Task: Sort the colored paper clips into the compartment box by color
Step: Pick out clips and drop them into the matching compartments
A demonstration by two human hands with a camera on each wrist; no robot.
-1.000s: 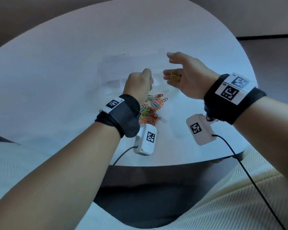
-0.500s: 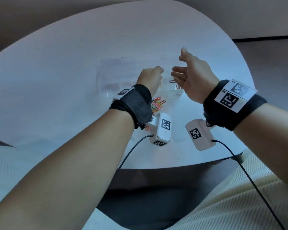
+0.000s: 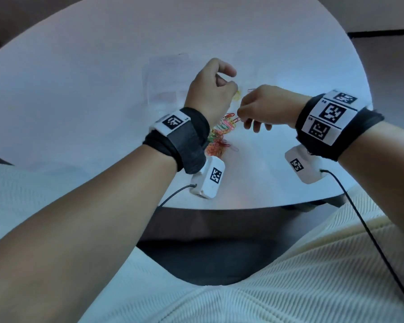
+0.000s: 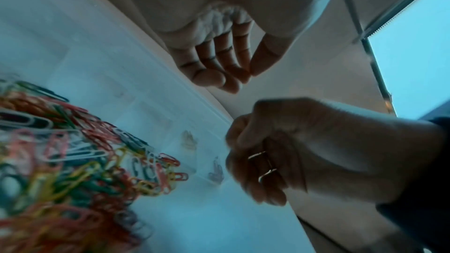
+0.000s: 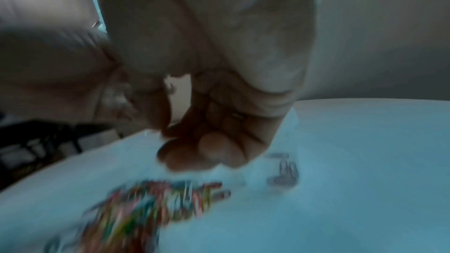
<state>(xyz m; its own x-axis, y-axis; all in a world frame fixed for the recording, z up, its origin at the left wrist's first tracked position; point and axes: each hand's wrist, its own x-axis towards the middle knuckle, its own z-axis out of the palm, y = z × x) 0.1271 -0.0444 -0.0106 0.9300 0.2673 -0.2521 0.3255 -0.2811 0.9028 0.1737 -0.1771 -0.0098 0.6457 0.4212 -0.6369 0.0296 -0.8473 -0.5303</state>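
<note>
Paper clips [image 3: 219, 134]: one mixed-colour pile on the table [image 3: 79, 89], too many to count.
Box [image 3: 166, 82]: one, clear, just beyond the pile.
Left hand [image 3: 210, 89]: fingers curled, contents unclear.
Right hand [image 3: 266, 106]: curled, pinching clips over the pile.

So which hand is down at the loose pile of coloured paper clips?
The right hand, fingertips at the pile of coloured paper clips; the left hand curls farther off, over the clear compartment box.
</note>
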